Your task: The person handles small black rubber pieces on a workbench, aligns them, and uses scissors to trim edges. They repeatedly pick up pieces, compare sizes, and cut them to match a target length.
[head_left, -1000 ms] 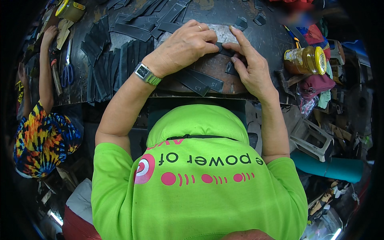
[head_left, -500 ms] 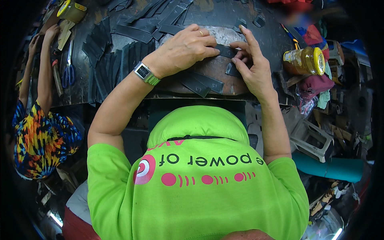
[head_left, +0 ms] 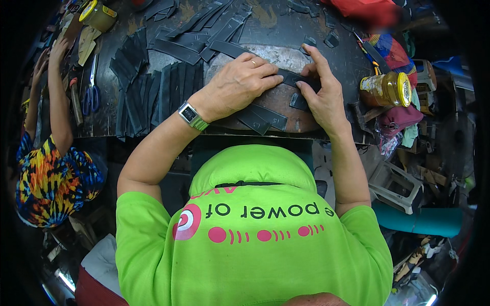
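Note:
A short black strip, apparently leather, spans the gap between my two hands above a worn slab on the dark table. My left hand presses its thumb and fingers together on the strip's left end. At the other end, my right hand grips with thumb and bent fingers, its index finger raised. Below the hands lie a small black piece and two overlapping black strips with pale marks. To the left stands a packed row of black strips; more lie scattered behind it.
On the right, a yellow-lidded jar stands near the table edge beside a maroon pouch. Blue-handled scissors and a hammer lie left. A co-worker in a colourful shirt reaches onto the table there. Another jar stands far left.
The view has shifted slightly, so the table sits a little lower. My right thumb and fingers have closed in on the strip's right end, while my left hand keeps its hold.

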Action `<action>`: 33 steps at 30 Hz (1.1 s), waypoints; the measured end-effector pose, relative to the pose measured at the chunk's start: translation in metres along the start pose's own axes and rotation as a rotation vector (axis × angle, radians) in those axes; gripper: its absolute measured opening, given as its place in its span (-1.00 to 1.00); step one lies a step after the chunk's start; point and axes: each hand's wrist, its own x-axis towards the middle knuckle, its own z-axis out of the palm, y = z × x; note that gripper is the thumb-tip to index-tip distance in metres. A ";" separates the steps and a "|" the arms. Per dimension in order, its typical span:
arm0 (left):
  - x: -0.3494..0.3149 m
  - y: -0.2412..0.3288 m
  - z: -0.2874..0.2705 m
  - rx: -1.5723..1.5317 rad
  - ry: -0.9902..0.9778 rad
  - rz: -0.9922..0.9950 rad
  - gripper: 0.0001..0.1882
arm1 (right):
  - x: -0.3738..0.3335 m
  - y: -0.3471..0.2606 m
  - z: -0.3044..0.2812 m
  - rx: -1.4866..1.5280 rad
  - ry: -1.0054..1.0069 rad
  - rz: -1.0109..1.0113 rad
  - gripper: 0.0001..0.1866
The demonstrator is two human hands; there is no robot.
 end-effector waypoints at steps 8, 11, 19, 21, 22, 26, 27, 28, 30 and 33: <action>-0.005 0.010 0.001 -0.026 -0.116 -0.094 -0.50 | 0.016 0.010 0.001 0.115 -0.044 0.082 -0.19; -0.005 0.010 -0.002 -0.052 -0.130 -0.095 -0.48 | 0.020 0.012 -0.002 0.141 -0.071 0.098 -0.18; -0.004 0.009 -0.001 -0.082 -0.124 -0.120 -0.45 | 0.023 0.015 -0.006 0.194 -0.089 0.105 -0.16; -0.003 0.012 0.000 -0.070 -0.115 -0.137 -0.45 | 0.022 0.016 -0.004 0.193 -0.088 0.108 -0.17; -0.003 0.013 0.000 -0.060 -0.112 -0.137 -0.45 | 0.022 0.017 -0.004 0.192 -0.087 0.109 -0.17; 0.002 0.018 0.001 -0.003 -0.148 -0.152 -0.44 | 0.021 0.017 -0.003 0.188 -0.089 0.087 -0.17; 0.003 0.019 0.001 0.005 -0.166 -0.161 -0.43 | 0.020 0.017 -0.003 0.181 -0.088 0.081 -0.17; 0.003 0.019 0.001 0.016 -0.184 -0.166 -0.42 | 0.020 0.016 -0.003 0.173 -0.087 0.075 -0.17; 0.004 0.022 0.002 0.057 -0.194 -0.164 -0.41 | 0.020 0.014 -0.003 0.130 -0.090 0.071 -0.18; 0.003 0.022 0.002 0.099 -0.175 -0.143 -0.40 | 0.020 0.011 -0.005 0.078 -0.106 0.071 -0.19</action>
